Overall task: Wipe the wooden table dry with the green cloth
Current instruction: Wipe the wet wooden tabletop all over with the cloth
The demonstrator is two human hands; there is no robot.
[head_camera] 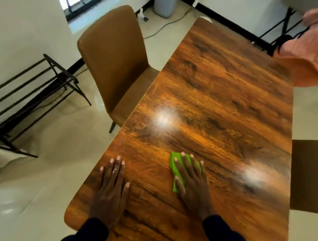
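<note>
The wooden table (222,91) fills the middle of the view, glossy, with two bright glare patches. A small green cloth (175,164) lies flat on its near part. My right hand (191,181) presses down on the cloth with straight, spread fingers and covers most of it. My left hand (111,190) rests flat on the bare wood near the table's left edge, fingers straight, holding nothing. Both wrists wear dark sleeves.
A brown padded chair (111,60) stands against the table's left side. A black metal rack (30,96) sits on the tiled floor at the left. An orange cloth (309,53) hangs blurred over the table's far right corner. Another brown seat (309,176) shows at the right edge.
</note>
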